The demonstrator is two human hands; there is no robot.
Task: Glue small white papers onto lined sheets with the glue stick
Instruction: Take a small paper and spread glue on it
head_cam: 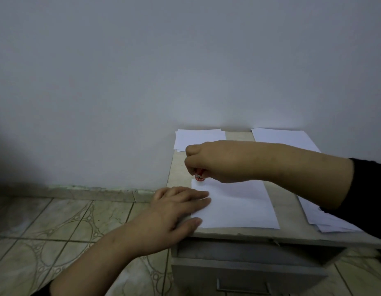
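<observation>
Right hand (208,161) is closed round the glue stick (200,178); left hand (176,208) is pressed flat on the sheet (238,206).
Creasing is risked if that pressure slackens.

Dim, flat indoor light with a bluish-grey cast, dark vignetting at left edge, soft shadow on wall (185,60) behind tabletop (279,195), overall soft focus, mild wide-angle bending at borders
</observation>
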